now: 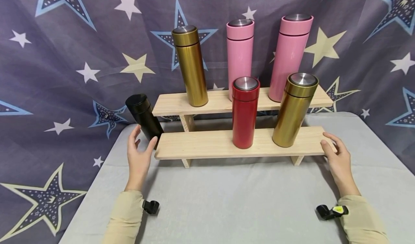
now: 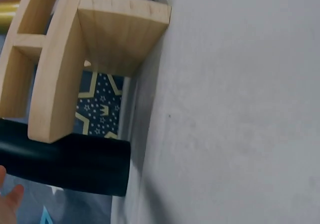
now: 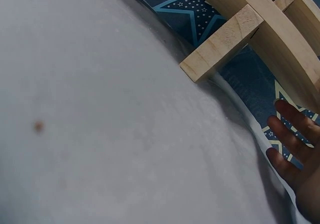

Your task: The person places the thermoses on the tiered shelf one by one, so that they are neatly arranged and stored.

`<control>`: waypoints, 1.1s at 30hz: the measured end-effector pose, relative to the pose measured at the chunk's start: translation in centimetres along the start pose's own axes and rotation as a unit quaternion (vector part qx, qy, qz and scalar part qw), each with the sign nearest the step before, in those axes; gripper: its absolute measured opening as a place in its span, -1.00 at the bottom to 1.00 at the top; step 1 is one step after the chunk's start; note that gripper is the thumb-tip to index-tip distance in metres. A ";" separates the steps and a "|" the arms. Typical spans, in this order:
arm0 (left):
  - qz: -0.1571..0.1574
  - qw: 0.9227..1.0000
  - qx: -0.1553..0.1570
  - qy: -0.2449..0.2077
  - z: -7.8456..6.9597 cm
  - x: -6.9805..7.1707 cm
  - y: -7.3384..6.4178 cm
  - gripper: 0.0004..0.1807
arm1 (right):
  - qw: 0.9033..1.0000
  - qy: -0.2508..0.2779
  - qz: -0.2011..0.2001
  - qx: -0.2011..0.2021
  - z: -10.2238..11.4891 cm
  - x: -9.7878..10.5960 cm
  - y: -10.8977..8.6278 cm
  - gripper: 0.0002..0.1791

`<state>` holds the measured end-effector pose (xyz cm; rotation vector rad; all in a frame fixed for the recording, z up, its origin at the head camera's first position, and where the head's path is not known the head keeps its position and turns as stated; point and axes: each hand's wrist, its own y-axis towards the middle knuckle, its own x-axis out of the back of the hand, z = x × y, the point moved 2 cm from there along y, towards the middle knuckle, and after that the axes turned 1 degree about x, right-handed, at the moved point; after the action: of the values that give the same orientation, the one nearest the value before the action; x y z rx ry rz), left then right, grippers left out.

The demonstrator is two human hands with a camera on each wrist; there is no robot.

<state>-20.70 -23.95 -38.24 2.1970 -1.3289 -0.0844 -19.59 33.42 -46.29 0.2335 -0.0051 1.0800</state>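
Observation:
My left hand (image 1: 138,161) is beside a black thermos bottle (image 1: 146,116), thumb and fingers spread apart. That bottle stands on the table at the left end of a two-tier wooden shelf (image 1: 194,145); in the left wrist view its base (image 2: 110,166) shows past the shelf's end. My right hand (image 1: 338,161) is at the right end of the lower board, thumb overlapping it; I cannot tell how firmly it touches. In the right wrist view its fingers (image 3: 292,119) extend loosely. A red bottle (image 1: 245,118) and a gold bottle (image 1: 293,114) stand on the lower board.
On the upper board stand another gold bottle (image 1: 192,71), a pink bottle (image 1: 240,53) and a second pink bottle (image 1: 288,60). A grey cloth covers the table (image 1: 240,200). Behind hangs a star-patterned curtain (image 1: 107,49). Each wrist carries a small black camera (image 1: 151,207).

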 end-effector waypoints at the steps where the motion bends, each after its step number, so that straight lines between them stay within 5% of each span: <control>1: -0.001 1.000 0.000 -0.004 -0.3 0.0 0.0 -0.30 | 1.000 0.000 0.001 0.000 0.0 0.0 0.0 -0.60; 4: -0.005 1.000 0.001 -0.013 -0.1 0.1 0.4 -0.30 | 1.000 0.001 0.000 -0.001 0.0 0.0 0.0 -0.60; 14: -0.003 1.000 0.026 -0.003 4.7 0.2 2.5 -0.19 | 1.000 0.019 0.011 -0.003 -0.2 0.1 0.0 -0.59; 22: 0.027 0.998 0.050 0.017 5.5 -0.2 3.5 -0.10 | 1.000 0.021 0.018 -0.003 -0.2 0.1 0.1 -0.58; 33: 0.007 0.997 0.069 0.028 6.6 -1.2 4.4 -0.03 | 0.999 0.034 0.017 0.000 -0.2 0.1 0.2 -0.60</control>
<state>-27.05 -27.34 -41.87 2.2863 -1.3566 0.0759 -19.76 33.60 -46.47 0.1979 0.0525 1.1208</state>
